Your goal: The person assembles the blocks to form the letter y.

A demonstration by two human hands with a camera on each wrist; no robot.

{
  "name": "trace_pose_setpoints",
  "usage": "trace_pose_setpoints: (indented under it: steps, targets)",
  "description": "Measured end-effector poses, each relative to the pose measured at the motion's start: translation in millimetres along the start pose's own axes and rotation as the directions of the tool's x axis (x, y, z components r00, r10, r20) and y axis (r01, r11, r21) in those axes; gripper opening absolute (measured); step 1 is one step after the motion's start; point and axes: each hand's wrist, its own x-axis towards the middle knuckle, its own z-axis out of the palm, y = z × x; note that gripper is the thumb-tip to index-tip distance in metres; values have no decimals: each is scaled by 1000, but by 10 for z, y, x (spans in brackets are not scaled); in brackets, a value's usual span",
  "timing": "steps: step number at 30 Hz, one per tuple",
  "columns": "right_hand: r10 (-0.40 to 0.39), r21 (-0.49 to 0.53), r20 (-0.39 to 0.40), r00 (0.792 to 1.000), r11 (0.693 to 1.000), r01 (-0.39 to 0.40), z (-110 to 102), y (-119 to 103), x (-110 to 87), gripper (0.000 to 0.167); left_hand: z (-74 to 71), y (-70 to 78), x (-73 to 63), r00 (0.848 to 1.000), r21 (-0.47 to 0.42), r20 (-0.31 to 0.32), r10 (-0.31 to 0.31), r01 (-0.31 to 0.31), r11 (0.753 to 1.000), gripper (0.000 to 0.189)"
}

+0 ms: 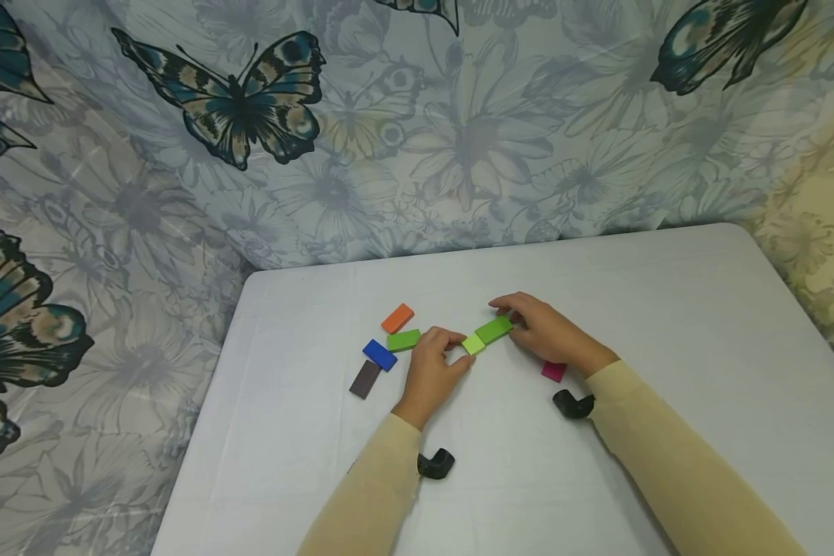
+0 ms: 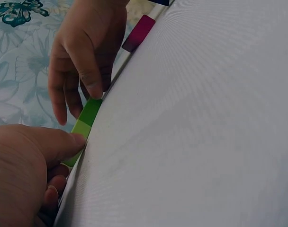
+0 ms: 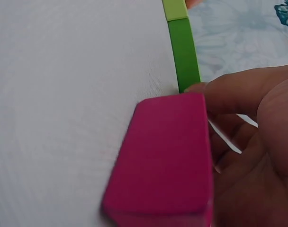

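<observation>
In the head view a light green block (image 1: 473, 344) lies end to end with a longer green block (image 1: 493, 330), forming a slanted line on the table. My left hand (image 1: 432, 372) pinches the light green block between thumb and forefinger; its thumb lies along that block in the left wrist view. My right hand (image 1: 547, 330) holds the far end of the green block, with the thumb at its near edge. Close below the right hand is a magenta block (image 1: 553, 371), partly hidden by that wrist. It looms large in the right wrist view.
Left of the left hand lie an orange block (image 1: 398, 317), another green block (image 1: 404, 340), a blue block (image 1: 379, 355) and a dark grey block (image 1: 364, 379). The white table (image 1: 285, 463) meets patterned fabric (image 1: 403, 185) at its back edge.
</observation>
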Motion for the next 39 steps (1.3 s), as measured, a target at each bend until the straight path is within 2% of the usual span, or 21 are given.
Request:
trace_pose_setpoints:
  steps: [6, 39]
  targets:
    - [-18, -24, 3, 1000, 1000, 18, -6, 25, 7, 49, 7, 20, -6, 1000, -2, -15, -23, 23, 1000, 30]
    - [-44, 17, -18, 999, 999, 44, 12, 22, -8, 45, 7, 4, -10, 1000, 9, -9, 24, -24, 1000, 31]
